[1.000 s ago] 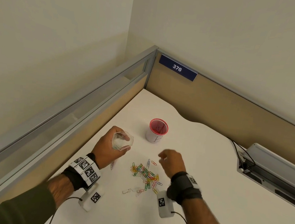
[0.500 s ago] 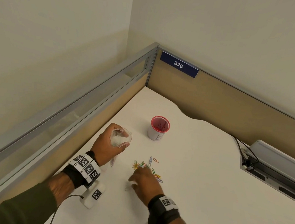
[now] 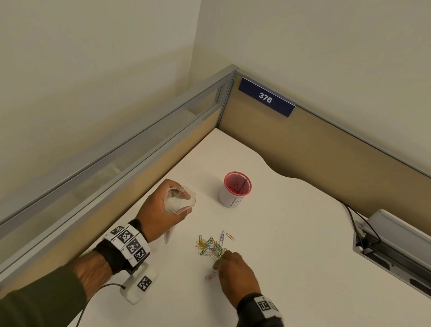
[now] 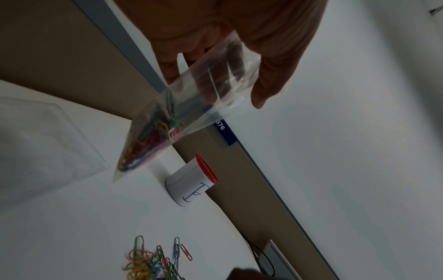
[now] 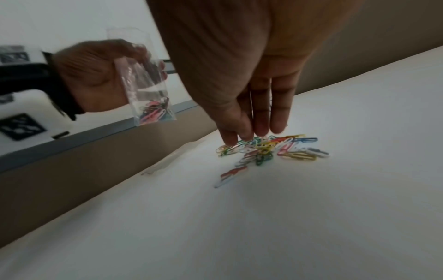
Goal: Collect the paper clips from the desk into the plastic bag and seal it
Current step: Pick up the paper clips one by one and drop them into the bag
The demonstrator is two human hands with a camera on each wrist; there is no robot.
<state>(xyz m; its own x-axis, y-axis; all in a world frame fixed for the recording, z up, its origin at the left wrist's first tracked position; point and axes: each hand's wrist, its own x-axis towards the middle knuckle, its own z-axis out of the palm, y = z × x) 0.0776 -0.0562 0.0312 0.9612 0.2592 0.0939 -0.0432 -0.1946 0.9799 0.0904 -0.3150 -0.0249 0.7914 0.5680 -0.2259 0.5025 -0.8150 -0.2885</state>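
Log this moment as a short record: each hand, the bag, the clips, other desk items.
left hand: holds plastic bag up off the desk, mouth open upward
bag contents: some coloured clips at the bottom
right hand: fingers straight, fingertips on the loose paper clips
progress: pile remains on desk; bag unsealed
other: red-rimmed cup, beyond the pile

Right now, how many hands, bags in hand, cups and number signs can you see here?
Hands: 2 (left hand, right hand)
Plastic bag, held in the left hand: 1
Red-rimmed cup: 1
Number sign: 1
Total: 5
The loose paper clips on the desk are too tangled to count.
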